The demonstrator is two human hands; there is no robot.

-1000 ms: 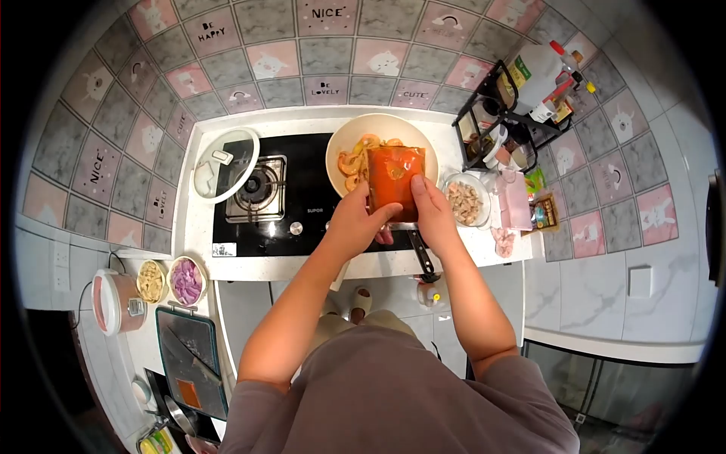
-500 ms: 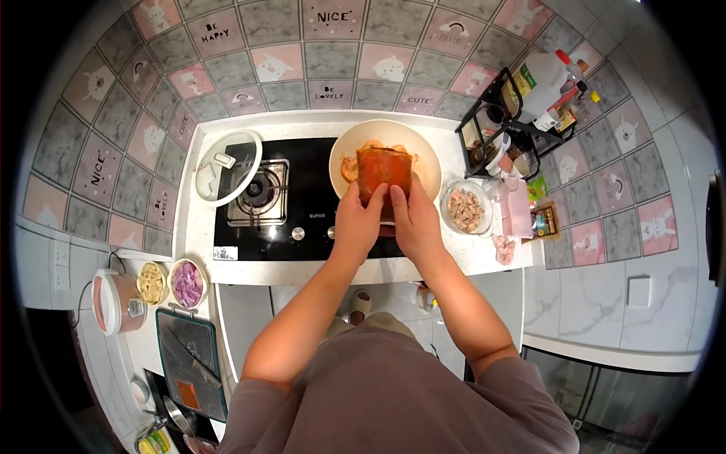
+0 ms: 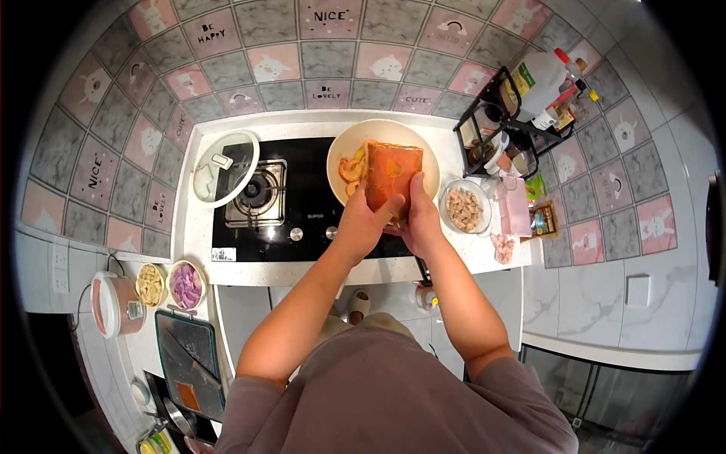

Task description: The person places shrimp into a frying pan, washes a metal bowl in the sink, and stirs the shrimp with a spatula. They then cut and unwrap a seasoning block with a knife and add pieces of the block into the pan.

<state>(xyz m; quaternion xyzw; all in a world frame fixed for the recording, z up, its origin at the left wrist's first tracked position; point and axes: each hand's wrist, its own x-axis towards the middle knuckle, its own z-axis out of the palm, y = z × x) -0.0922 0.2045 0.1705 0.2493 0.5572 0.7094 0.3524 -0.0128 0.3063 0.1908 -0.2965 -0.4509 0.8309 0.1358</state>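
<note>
A clear packet of red-orange sauce is held between both my hands above a cream-coloured pan. My left hand grips its lower left side, the thumb lying across the front. My right hand closes on the lower right side and edge. Orange shrimp show in the pan left of the packet; the rest of the pan's contents are hidden behind it. The pan sits on the right side of the black gas stove.
A glass lid leans over the left burner. To the right are a bowl of chopped pale meat, a pink box and a black bottle rack. Purple onion and a cutting board with a knife lie at left.
The packet has tilted and shifted slightly right, showing more of its face and more shrimp. My left thumb has slid across it, and my right hand has moved lower along its edge.
</note>
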